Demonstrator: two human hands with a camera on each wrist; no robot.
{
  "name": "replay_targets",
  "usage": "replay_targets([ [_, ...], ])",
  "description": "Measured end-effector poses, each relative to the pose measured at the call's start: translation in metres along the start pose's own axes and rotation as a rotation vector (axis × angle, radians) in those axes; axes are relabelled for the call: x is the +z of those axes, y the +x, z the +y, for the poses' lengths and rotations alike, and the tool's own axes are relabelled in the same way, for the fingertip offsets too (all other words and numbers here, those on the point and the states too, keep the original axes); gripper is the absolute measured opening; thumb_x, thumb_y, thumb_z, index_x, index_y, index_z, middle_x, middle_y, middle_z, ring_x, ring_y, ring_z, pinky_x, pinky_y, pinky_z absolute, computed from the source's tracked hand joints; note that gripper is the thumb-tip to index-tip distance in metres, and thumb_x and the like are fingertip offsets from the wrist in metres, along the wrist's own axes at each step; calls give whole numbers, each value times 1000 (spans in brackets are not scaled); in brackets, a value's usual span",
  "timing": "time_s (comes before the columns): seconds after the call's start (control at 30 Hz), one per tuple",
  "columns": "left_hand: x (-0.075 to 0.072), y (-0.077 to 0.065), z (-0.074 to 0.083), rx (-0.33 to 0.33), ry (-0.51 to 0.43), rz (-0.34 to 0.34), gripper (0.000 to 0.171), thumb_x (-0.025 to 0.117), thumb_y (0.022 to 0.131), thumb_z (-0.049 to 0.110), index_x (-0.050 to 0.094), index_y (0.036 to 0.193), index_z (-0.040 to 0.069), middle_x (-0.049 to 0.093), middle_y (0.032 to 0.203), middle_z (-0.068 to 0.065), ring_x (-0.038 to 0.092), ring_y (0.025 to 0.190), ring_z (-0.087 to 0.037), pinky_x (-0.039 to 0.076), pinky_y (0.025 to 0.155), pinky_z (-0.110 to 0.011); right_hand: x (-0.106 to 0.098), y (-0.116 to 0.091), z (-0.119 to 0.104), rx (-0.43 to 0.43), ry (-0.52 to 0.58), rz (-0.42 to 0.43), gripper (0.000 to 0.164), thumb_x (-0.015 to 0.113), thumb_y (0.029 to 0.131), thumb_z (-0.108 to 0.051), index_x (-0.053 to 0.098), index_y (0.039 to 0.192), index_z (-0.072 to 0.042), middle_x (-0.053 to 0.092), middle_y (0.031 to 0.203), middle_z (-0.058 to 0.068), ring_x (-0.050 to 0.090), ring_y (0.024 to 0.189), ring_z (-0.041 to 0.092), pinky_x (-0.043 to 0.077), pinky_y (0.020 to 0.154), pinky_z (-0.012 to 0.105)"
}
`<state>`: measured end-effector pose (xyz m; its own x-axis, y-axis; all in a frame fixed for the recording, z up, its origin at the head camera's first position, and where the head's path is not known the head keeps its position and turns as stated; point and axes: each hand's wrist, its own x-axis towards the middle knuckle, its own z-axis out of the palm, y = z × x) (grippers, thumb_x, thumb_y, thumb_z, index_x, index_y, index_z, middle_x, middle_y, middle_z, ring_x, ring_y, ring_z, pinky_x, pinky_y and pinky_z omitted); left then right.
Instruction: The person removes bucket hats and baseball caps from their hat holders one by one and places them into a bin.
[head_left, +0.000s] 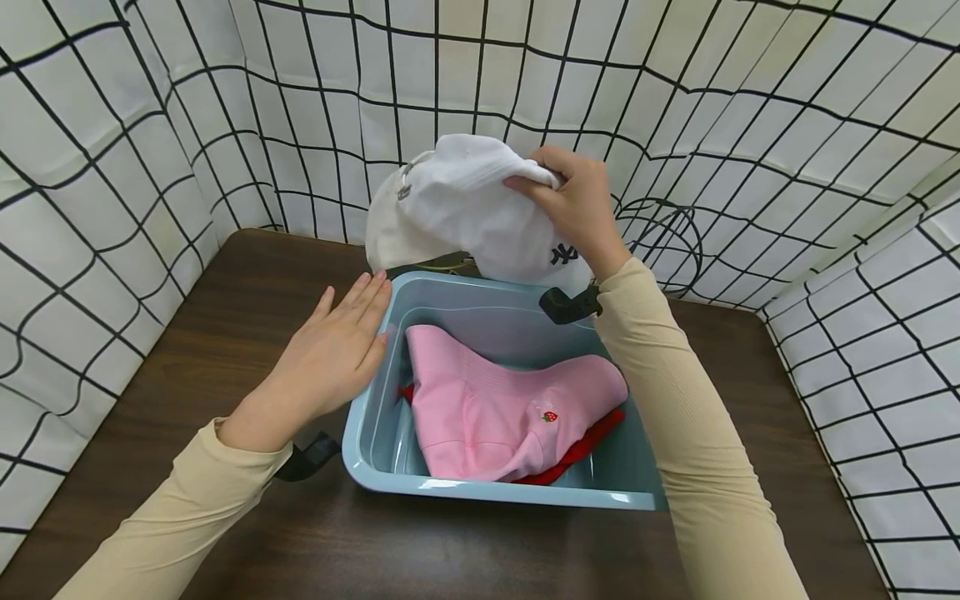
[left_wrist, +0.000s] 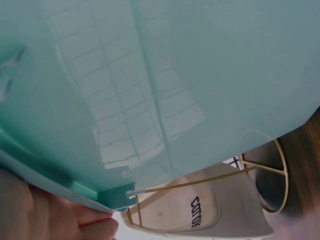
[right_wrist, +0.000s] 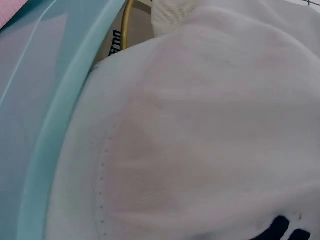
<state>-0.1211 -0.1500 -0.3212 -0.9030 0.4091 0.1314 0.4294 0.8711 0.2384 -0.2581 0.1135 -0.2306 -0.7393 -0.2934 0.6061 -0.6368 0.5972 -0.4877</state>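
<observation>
My right hand (head_left: 581, 200) pinches the edge of a white baseball cap (head_left: 487, 208) with a dark letter logo, above the basin's far rim. That cap's white fabric fills most of the right wrist view. Beside it on the left is a cream cap (head_left: 388, 221), partly covered by the white one. My left hand (head_left: 330, 354) lies with straight fingers along the left side of a light blue plastic basin (head_left: 502, 492). Inside the basin lies a folded pink garment (head_left: 480, 408) with a small strawberry patch, over a red cloth (head_left: 555, 477) that is mostly hidden.
A gold wire stand (left_wrist: 280, 175) shows by the cream cap behind the basin. The basin sits on a dark wooden table (head_left: 247, 283). Black wire grid panels (head_left: 315, 100) backed with white sheeting surround it, and looped black wire (head_left: 667, 242) hangs at the back right.
</observation>
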Motion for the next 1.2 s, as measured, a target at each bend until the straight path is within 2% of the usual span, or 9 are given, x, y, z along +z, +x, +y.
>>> replay_targets([
  [0.23, 0, 1, 0, -5, 6, -6, 60, 37, 99, 26, 21, 146, -6, 18, 154, -19, 10, 143, -31, 9, 111, -56, -9, 1, -7, -74, -66, -31, 22, 76, 80, -22, 73, 86, 0, 71, 86, 8, 59, 71, 13, 43, 64, 21],
  [0.4, 0, 1, 0, -8, 8, -9, 60, 36, 99, 26, 20, 147, -6, 18, 154, -19, 10, 143, -31, 9, 111, -57, -16, 0, -15, -158, -75, -21, 21, 77, 78, -20, 72, 83, 0, 69, 79, 8, 54, 65, 14, 38, 60, 20],
  [0.57, 0, 0, 1, -6, 10, -7, 60, 36, 99, 26, 21, 146, -6, 18, 154, -19, 10, 143, -31, 10, 111, -57, -24, -3, -24, -249, -102, -11, 21, 79, 75, -19, 72, 81, 0, 69, 78, 8, 56, 64, 15, 40, 60, 23],
  [0.83, 0, 0, 1, 1, 6, 4, 59, 37, 98, 25, 23, 146, -7, 19, 153, -20, 11, 142, -32, 9, 111, -56, -35, -14, -29, -342, -118, -40, 19, 82, 72, -15, 69, 74, -1, 62, 68, 6, 49, 59, 14, 35, 58, 22],
  [1.1, 0, 0, 1, 5, 11, 13, 59, 37, 98, 25, 24, 145, -8, 20, 153, -21, 13, 142, -32, 11, 110, -57, -44, -28, -32, -367, -127, -130, 20, 84, 70, -14, 67, 71, -4, 61, 67, 1, 48, 60, 10, 35, 58, 20],
  [1.2, 0, 0, 1, 6, 12, 12, 59, 37, 98, 25, 24, 145, -8, 20, 153, -21, 12, 142, -32, 11, 110, -57, -48, -36, -30, -347, -131, -145, 20, 84, 70, -14, 65, 70, -6, 57, 64, -1, 44, 60, 9, 33, 57, 19],
])
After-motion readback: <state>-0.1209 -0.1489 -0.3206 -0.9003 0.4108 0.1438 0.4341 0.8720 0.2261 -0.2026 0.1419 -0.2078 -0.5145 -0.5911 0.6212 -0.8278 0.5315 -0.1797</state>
